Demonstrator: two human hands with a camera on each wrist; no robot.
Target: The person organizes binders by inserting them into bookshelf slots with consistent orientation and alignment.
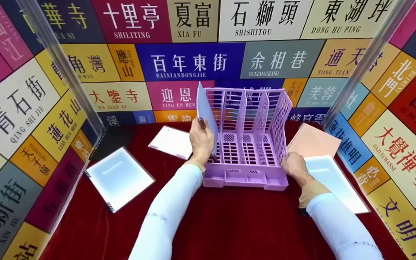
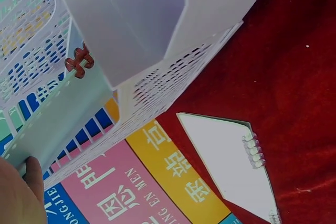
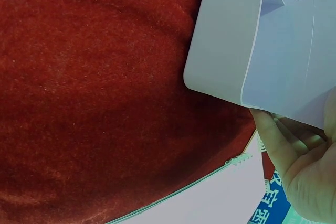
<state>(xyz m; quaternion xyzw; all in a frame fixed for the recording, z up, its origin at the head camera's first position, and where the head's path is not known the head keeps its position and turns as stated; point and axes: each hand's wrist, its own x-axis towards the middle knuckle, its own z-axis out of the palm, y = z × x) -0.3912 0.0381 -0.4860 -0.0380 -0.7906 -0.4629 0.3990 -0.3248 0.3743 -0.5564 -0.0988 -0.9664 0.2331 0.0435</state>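
A purple file rack [image 1: 246, 175] with several upright compartments stands in the middle of the table. My left hand [image 1: 200, 141] pinches a light blue spiral notebook [image 1: 207, 113] by its bound edge, holding it upright in the rack's leftmost compartment. Its brown binding rings [image 2: 80, 60] show in the left wrist view, where the notebook's lower part lies between the slotted walls. At the rack's right side, my right hand [image 1: 294, 166] grips the side wall near the front. In the right wrist view its fingers [image 3: 278, 140] curl behind the rack wall [image 3: 226, 40].
Left on the red cloth [image 1: 226, 220] lie a clear-covered notebook [image 1: 119, 178], a black notebook [image 1: 110, 142] and a small white notebook [image 1: 172, 141]. Right of the rack, a pink notebook [image 1: 316, 139] lies by a pale blue notebook [image 1: 338, 182]. Sign-printed panels [image 1: 190, 61] enclose the table.
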